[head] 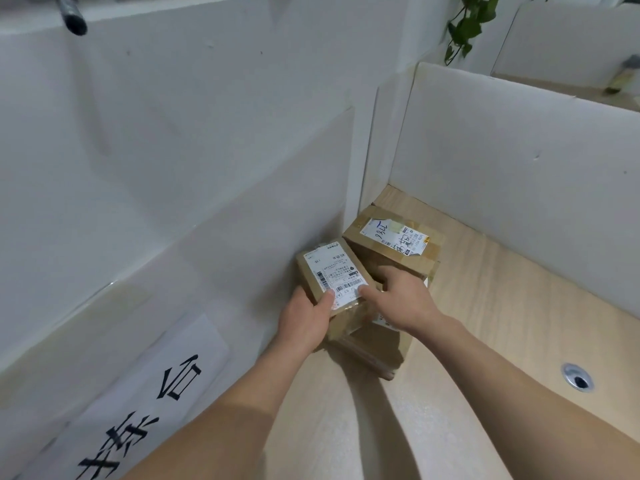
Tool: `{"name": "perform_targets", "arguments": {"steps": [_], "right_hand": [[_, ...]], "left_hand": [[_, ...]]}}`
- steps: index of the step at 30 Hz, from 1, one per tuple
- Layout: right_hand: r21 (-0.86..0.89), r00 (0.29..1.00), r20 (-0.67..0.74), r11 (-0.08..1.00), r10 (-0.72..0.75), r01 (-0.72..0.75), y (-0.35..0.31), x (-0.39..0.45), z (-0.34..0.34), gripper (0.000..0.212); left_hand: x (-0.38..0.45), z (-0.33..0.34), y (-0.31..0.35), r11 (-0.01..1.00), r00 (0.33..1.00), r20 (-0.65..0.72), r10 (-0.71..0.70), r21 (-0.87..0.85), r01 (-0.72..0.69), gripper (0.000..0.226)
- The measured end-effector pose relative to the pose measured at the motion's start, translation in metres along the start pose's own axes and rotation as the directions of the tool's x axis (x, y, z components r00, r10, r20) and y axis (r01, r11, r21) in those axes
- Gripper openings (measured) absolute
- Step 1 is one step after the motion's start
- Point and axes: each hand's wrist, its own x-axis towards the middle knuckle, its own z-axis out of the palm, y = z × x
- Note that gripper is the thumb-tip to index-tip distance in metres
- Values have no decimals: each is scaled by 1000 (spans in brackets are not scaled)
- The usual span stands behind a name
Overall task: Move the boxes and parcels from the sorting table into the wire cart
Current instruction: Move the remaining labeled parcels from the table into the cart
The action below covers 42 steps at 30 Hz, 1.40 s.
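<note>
small box (332, 271) atop boxes, table (502, 323) corner

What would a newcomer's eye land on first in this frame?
Both hands, the left hand and the right hand, grip a small labelled box atop other cardboard boxes in the table's far left corner. Behind it sits a taped box with handwriting on its label.

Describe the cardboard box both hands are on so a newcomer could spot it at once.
Start at the pale wooden sorting table, in the corner against the white partition wall. Three brown cardboard boxes cluster there; the small brown cardboard box sits on top nearest the wall, gripped by the left hand and right hand. Its white barcode label carries only print, unlike the handwritten-label box behind.
</note>
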Motion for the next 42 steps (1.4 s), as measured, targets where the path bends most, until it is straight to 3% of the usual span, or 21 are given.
{"name": "perform_targets", "arguments": {"steps": [4,9,11,13,21,23,27,29,31,34,38,42], "right_hand": [[147,994,110,988,24,-40,5,-7,5,31],[255,992,115,964,47,-75,13,-13,7,20],[290,992,119,954,39,-72,19,-17,9,30],[332,994,106,941,30,-64,23,-21,10,39],[438,999,44,898,7,-26,36,-35,10,7],[476,1000,19,879,23,-30,40,-40,10,13],[539,999,41,841,12,-33,46,-55,12,10],[561,996,84,826,10,-56,50,-67,17,29],[551,992,122,830,18,-83,55,-82,22,43],[520,990,142,852,-6,-70,63,-106,37,37],[463,984,177,884,-26,-60,68,-139,58,47],[377,964,261,925,-59,-45,79,-161,78,34]], "left_hand": [[0,10,-1,992,999,22,-39,-119,42,42],[-6,10,-2,921,990,67,-124,-364,140,22],[-10,8,-4,879,984,99,-151,-442,179,18],[-12,8,-8,843,975,131,-180,-491,221,21],[-25,10,-18,799,975,165,-150,-560,217,24],[-30,9,-24,788,976,188,-112,-581,203,33],[-46,6,-36,786,968,247,-40,-590,183,59],[-58,3,-42,800,960,278,-44,-566,200,68],[-73,-2,-49,840,950,310,-49,-501,207,68],[-99,-8,-60,884,941,332,-74,-415,216,65],[-130,-9,-80,907,937,312,-155,-332,260,61],[-151,1,-103,910,923,309,-231,-267,317,62]]}}
